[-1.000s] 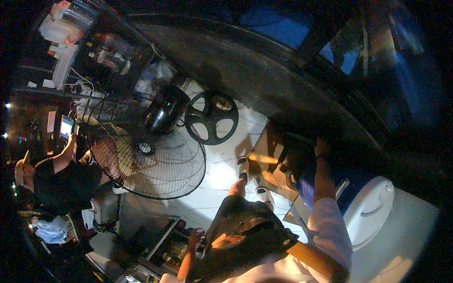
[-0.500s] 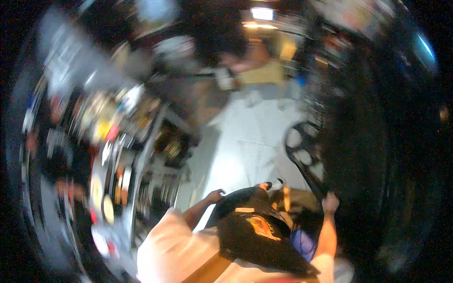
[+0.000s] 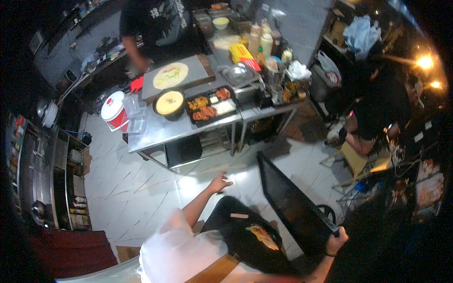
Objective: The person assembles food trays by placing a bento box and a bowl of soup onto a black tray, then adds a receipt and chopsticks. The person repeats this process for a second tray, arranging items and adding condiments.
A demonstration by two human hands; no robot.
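Observation:
My right hand is closed on the near end of a large black rectangular panel with a raised rim. The panel slants away from me over the tiled floor; its exact kind I cannot make out. Beside its near end shows a small black ring-shaped part. My left hand is held out over the floor, fingers apart and slightly bent, with nothing in it. Ahead of it stands a metal table with a bowl of pale yellow batter and a black sectioned tray of fillings.
A flatbread lies on a grey slab at the table's far side, near a person in black. Sauce bottles stand at the back. At right, another person is by a yellow chair. Shelves line the left.
The view has swung round from a blurred scene to the table and the person behind it. My right hand still grips black equipment; its flat panel now shows. My left hand remains raised.

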